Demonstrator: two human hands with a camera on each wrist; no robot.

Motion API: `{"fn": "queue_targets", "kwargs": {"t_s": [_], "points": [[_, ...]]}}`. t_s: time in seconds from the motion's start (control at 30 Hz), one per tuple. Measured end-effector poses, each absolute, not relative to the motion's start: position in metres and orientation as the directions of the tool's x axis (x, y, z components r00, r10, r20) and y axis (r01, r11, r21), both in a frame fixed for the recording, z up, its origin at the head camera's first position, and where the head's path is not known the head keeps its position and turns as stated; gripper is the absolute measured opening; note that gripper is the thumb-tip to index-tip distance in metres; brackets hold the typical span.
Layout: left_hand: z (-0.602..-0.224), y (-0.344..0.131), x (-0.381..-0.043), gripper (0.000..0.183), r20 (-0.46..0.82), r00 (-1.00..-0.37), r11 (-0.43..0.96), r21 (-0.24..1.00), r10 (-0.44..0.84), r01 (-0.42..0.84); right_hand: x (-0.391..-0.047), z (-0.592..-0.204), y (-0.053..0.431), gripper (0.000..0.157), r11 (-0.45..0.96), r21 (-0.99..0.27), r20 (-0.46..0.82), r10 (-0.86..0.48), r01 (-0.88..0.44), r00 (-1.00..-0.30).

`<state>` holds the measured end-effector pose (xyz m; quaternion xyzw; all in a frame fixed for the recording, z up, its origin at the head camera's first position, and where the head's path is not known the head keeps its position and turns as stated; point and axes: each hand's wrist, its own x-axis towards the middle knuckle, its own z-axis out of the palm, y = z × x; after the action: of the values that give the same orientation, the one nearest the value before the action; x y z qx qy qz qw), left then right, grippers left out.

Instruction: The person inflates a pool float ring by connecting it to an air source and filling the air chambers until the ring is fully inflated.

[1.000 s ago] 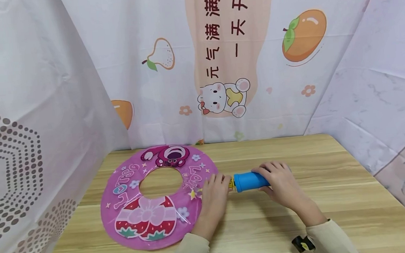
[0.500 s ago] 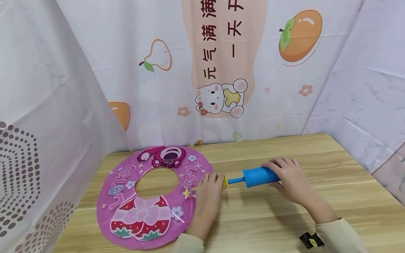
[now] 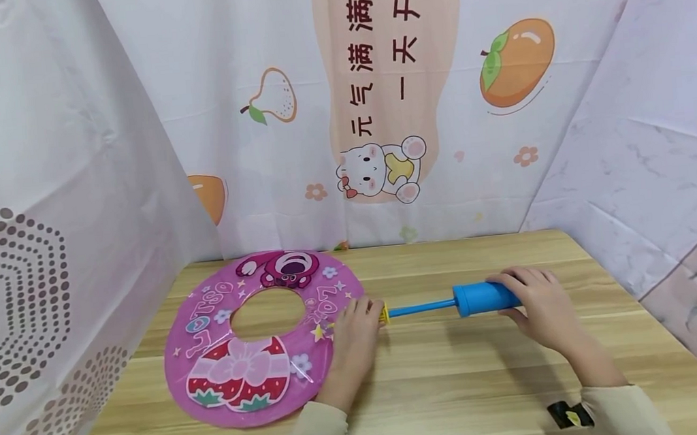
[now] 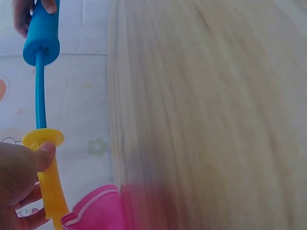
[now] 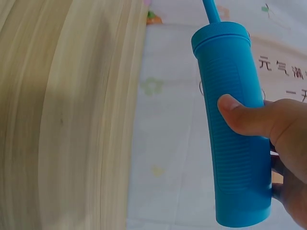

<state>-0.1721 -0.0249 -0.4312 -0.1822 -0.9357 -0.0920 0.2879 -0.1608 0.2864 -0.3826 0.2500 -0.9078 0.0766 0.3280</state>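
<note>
A hand pump lies lengthwise between my two hands, its thin blue rod [image 3: 423, 307] drawn far out of the barrel. My right hand [image 3: 536, 298] grips the ribbed blue barrel [image 5: 235, 129], thumb along its side in the right wrist view. At the other end my left hand [image 3: 357, 329] holds the yellow nozzle end [image 4: 53, 187], thumb just under its round flange. The nozzle's tip meets the edge of a pink swim ring [image 3: 182, 367] printed with a bear and strawberries. Part of the yellow piece is hidden behind my left fingers in the head view.
The ring lies fairly flat on the left of a wood-grain table [image 3: 449, 401]. Behind the table hangs a white printed curtain [image 3: 249, 205], and further cloth walls close in both sides. Black straps [image 3: 569, 415] circle the wrists.
My right hand has moved right with the blue barrel, drawing out a long stretch of rod that was hidden a second ago. The left hand stays by the ring, shifted slightly left.
</note>
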Motion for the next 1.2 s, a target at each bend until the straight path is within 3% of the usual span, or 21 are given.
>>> {"fn": "queue_targets", "kwargs": {"t_s": [0.23, 0.5, 0.77, 1.2], "points": [[-0.431, -0.024, -0.171, 0.026, 0.576, -0.767, 0.919, 0.067, 0.282, 0.388, -0.158, -0.378, 0.300, 0.069, 0.867, 0.031, 0.641, -0.399, -0.497, -0.656], [-0.434, -0.022, -0.169, 0.030, 0.538, -0.809, 0.911, 0.165, 0.237, 0.377, -0.159, -0.366, 0.296, 0.068, 0.857, 0.063, 0.641, -0.428, -0.512, -0.637], [-0.440, -0.020, -0.164, 0.032, 0.492, -0.844, 0.904, 0.228, 0.213, 0.361, -0.155, -0.364, 0.292, 0.068, 0.860, 0.096, 0.610, -0.449, -0.501, -0.653], [-0.440, -0.021, -0.169, 0.035, 0.494, -0.843, 0.899, 0.240, 0.212, 0.367, -0.159, -0.358, 0.276, 0.061, 0.864, 0.088, 0.531, -0.462, -0.496, -0.711]]}}
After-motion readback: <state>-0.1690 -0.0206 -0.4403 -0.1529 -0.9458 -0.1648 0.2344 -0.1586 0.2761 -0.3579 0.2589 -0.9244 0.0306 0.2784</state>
